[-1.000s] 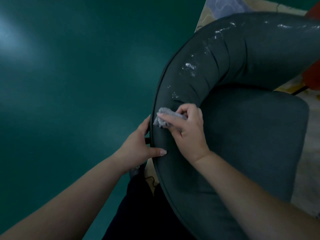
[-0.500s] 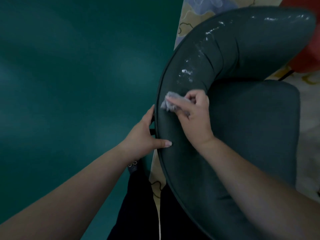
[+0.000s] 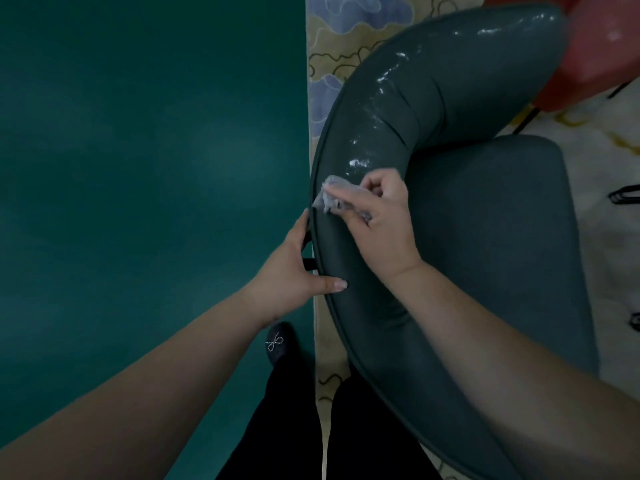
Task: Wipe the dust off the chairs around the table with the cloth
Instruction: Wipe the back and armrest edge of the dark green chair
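Right hand (image 3: 377, 216) pinches the crumpled grey cloth (image 3: 332, 195) against the chair backrest (image 3: 433, 95); left hand (image 3: 294, 271) grips the backrest's outer rim, thumb on top. Mid-wipe. White dust (image 3: 360, 161) sits just beyond the cloth, so next stroke should probably run that way along the curve.

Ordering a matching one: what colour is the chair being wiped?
The chair is dark grey-green, in the head view.

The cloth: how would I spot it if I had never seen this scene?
Find the big dark grey chair that fills the right side of the view, and follow its curved padded backrest down to where the white dust specks end. There the right hand presses a small crumpled cloth against the backrest's outer edge. It is the only pale, wrinkled thing on the smooth dark chair.
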`<control>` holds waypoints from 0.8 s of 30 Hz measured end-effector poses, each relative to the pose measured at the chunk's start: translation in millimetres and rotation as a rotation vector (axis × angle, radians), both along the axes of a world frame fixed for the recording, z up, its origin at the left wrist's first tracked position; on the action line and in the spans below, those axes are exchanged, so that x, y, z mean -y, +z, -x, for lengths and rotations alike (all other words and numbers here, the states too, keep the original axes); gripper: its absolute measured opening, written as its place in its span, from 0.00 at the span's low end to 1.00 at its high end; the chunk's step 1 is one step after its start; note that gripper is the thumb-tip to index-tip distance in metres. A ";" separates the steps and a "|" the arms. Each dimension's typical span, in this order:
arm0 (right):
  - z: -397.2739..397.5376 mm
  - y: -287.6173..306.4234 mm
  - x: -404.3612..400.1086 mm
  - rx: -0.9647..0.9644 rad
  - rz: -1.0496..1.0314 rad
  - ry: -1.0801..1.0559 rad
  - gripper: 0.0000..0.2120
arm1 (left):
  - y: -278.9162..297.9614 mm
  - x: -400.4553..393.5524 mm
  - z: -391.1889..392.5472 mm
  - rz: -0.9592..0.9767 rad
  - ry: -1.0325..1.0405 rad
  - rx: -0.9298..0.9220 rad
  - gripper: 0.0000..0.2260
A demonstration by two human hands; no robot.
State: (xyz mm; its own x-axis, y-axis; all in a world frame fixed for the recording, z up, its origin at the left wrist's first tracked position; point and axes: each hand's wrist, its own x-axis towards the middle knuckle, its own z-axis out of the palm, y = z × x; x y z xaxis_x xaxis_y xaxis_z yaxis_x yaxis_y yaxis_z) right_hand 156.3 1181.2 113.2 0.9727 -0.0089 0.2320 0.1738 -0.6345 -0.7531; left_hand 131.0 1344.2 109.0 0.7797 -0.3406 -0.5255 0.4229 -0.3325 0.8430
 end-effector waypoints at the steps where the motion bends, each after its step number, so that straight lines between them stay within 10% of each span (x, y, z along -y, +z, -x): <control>1: 0.6 0.0 -1.6 -0.001 -0.010 -0.024 0.18 | 0.1 -1.2 -3.9 0.010 -0.007 0.001 0.52; 24: -42.0 -0.5 4.4 -0.026 0.057 -0.217 0.17 | 12.5 -5.1 -78.0 0.016 -0.136 0.013 0.45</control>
State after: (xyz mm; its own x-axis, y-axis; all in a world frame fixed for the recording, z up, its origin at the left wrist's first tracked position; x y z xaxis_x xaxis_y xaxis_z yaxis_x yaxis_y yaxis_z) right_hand 198.3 1176.8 112.6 0.9549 -0.2064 0.2133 0.0097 -0.6966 -0.7174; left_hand 209.0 1349.3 121.4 0.7323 -0.4519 -0.5095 0.3643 -0.3722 0.8537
